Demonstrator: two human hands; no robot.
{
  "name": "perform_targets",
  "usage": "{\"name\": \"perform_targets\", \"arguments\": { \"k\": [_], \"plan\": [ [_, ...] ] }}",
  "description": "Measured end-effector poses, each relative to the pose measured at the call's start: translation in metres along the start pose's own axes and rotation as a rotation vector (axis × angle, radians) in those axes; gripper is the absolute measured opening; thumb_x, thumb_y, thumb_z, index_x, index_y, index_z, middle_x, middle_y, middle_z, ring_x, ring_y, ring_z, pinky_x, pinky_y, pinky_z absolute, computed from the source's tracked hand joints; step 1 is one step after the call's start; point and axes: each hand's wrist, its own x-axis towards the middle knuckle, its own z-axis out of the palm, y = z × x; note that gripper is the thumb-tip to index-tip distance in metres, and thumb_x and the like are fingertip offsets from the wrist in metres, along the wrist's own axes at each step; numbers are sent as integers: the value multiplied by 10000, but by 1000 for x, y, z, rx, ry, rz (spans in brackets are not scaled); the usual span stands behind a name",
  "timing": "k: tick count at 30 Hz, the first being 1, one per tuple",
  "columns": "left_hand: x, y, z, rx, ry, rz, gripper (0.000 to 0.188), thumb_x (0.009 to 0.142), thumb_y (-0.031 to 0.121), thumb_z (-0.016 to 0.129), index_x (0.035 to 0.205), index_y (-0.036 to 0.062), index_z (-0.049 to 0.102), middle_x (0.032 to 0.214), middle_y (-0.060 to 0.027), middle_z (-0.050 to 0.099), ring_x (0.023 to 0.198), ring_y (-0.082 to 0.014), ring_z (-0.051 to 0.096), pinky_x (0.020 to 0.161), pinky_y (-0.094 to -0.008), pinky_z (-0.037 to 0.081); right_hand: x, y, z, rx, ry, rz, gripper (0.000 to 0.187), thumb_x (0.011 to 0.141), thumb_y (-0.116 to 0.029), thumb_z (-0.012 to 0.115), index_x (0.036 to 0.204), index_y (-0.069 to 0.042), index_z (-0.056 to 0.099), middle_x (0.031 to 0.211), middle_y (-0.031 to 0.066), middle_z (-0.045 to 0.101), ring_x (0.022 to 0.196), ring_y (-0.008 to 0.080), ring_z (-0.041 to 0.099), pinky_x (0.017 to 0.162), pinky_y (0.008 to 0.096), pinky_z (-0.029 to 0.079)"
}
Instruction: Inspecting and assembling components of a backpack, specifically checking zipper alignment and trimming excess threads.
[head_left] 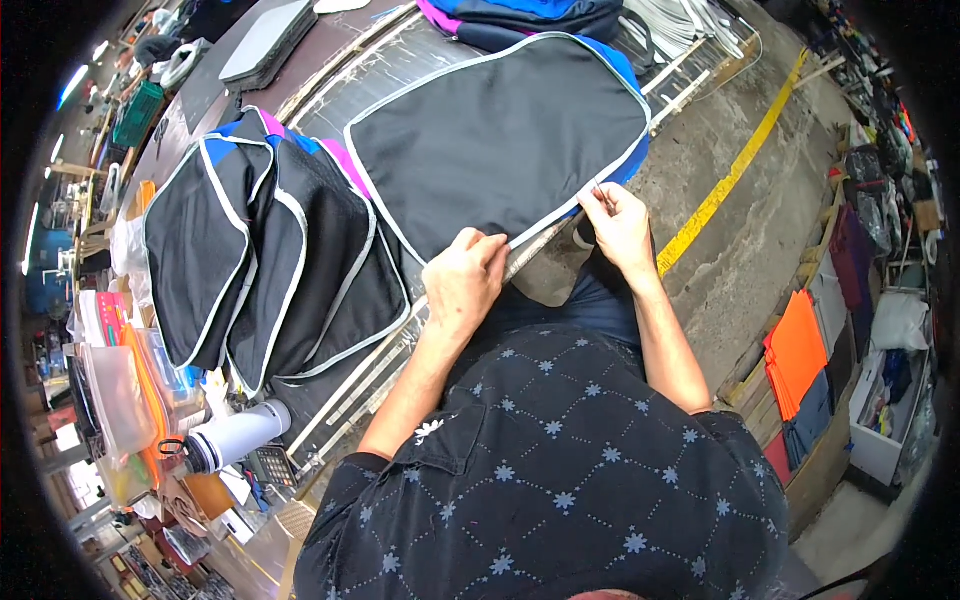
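A black fabric panel (500, 140) with rounded corners and white edging lies on the table in front of me, with blue fabric (632, 165) showing under its right side. My left hand (466, 282) is closed on the panel's near edge, fingers curled over the border. At the right part of that edge, my right hand (620, 228) is closed in a pinch against the white edging. A thin dark thing shows at its fingertips, too small to name. To the left rests a folded heap of similar black pieces (300, 260) with white edging and blue and magenta parts.
Beyond the panel lie a blue and purple bag (530, 15) and a bundle of white strips (685, 25). Grey flat pieces (268, 45) are stacked at the far left. A white bottle (240, 437) lies at the near left. Orange sheets (797, 350) sit at the right.
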Motion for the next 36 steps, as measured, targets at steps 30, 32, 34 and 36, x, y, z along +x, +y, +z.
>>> {"name": "perform_targets", "arguments": {
  "k": [30, 32, 34, 36],
  "plan": [
    [-32, -70, -30, -331, -60, -675, 260, 1095, 232, 690, 963, 12, 649, 724, -90, 717, 634, -157, 667, 619, -346, 524, -10, -46, 41, -27, -67, -120, 228, 999, -176, 792, 874, -2, 714, 715, -76, 565, 677, 31, 468, 590, 271, 395],
    [-32, -70, -22, -994, 37, -686, 182, 1147, 198, 624, 1062, 38, 606, 742, -72, 727, 627, -116, 637, 615, -288, 512, 18, -68, 44, 83, -46, -262, 233, 987, -132, 788, 844, -20, 642, 720, -80, 530, 683, 34, 450, 592, 281, 395],
    [-35, -63, -12, -1020, 131, -599, 162, 1160, 193, 603, 1116, 38, 588, 744, -72, 726, 627, -108, 632, 620, -267, 508, 43, -105, 40, 94, -119, -418, 174, 970, -99, 804, 881, -31, 672, 736, -89, 546, 679, 20, 447, 592, 248, 370],
    [-31, -51, -7, -1031, 270, -487, 144, 1162, 186, 609, 1150, 47, 572, 747, -69, 695, 594, -131, 620, 611, -263, 509, 50, -151, 40, 193, -193, -505, 127, 952, -81, 828, 927, -32, 714, 744, -99, 560, 672, 5, 447, 587, 228, 353]
  ]
}}
